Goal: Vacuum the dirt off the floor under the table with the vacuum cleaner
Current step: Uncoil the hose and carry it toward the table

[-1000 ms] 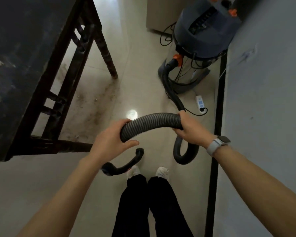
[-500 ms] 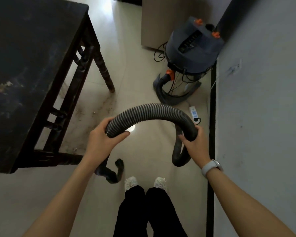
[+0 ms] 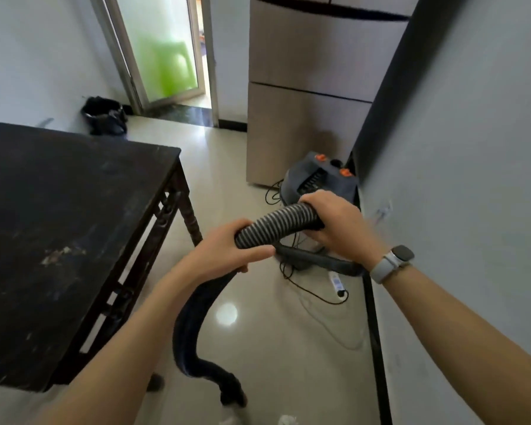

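Shiny pale floor tiles [image 3: 258, 348] run between a dark wooden table [image 3: 59, 225] on one side and a grey wall [image 3: 472, 179] on the other, with a tall fridge [image 3: 304, 118] and a glass door [image 3: 163, 50] at the back. Seen from the head camera, the vacuum cleaner [image 3: 319, 179] stands on the floor by the fridge, near the wall, partly hidden by the right hand. Its ribbed grey hose [image 3: 276, 225] is held up in the air. The left hand [image 3: 227, 256] has its fingers curled tight round one part of the hose, and the right hand [image 3: 337, 225], with a watch [image 3: 390, 262] on the wrist, has its fingers wrapped round the next part. From the left hand the hose hangs down in a loop, and its open end [image 3: 233, 394] sits low by the person's shoes. I think this is the getting-ready step, since the floor under the table cannot be seen here and no sucking has begun. Next, the hose end needs to be lowered and pointed under the table.
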{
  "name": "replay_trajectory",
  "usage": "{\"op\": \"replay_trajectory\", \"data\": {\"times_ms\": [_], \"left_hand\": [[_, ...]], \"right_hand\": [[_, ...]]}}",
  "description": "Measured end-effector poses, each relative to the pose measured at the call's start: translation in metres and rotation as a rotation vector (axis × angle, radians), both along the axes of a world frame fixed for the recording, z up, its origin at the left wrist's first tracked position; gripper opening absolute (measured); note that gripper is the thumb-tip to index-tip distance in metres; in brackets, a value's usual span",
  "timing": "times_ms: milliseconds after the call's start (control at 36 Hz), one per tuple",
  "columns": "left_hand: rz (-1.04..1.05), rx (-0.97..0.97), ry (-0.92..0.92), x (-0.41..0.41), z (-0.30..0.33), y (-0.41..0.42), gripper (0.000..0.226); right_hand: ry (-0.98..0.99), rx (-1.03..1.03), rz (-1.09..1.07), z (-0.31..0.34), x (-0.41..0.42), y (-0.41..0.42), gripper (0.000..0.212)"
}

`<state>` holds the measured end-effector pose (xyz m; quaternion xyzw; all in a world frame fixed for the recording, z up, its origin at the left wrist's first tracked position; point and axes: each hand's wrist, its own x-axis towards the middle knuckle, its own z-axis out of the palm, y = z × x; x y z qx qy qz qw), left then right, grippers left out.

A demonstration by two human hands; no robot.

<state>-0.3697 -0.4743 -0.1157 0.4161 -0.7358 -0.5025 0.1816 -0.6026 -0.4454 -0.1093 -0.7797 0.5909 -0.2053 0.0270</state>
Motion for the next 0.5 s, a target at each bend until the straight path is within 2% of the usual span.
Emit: {"op": "replay_trajectory", "data": {"times_ms": [83, 167, 222, 278, 333, 361, 389, 444, 500], "left_hand": [[0.020, -0.027, 0.094, -0.014, 0.036, -0.004, 0.020], [0.174, -0.101, 0.173, -0.011, 0.050, -0.003, 0.020], [0.274, -0.178, 0.184, -0.007, 0.054, -0.001, 0.022], [0.312, -0.244, 0.157, -0.005, 0.056, 0.002, 0.025], [0.303, -0.334, 0.093, -0.005, 0.057, 0.005, 0.032], [0.289, -0.394, 0.046, -0.005, 0.057, 0.007, 0.037], [0.276, -0.456, -0.009, -0.004, 0.057, 0.008, 0.041], [0.238, -0.551, -0.100, -0.001, 0.056, 0.012, 0.048], [0.194, -0.601, -0.171, 0.004, 0.054, 0.019, 0.052]], "right_hand": [[0.020, -0.133, 0.056, 0.035, -0.001, -0.012, 0.051], [-0.176, -0.172, -0.031, 0.053, -0.016, -0.012, 0.058], [-0.357, -0.084, -0.168, 0.053, -0.027, -0.012, 0.059], [-0.686, 0.077, -0.376, 0.052, -0.028, -0.012, 0.057], [-1.282, 0.320, -0.589, 0.051, -0.025, -0.017, 0.057], [-1.540, 0.438, -0.633, 0.050, -0.023, -0.022, 0.061], [-1.716, 0.531, -0.648, 0.048, -0.021, -0.027, 0.066], [-1.943, 0.659, -0.632, 0.048, -0.016, -0.035, 0.070], [-2.110, 0.699, -0.586, 0.058, -0.006, -0.041, 0.058]]}}
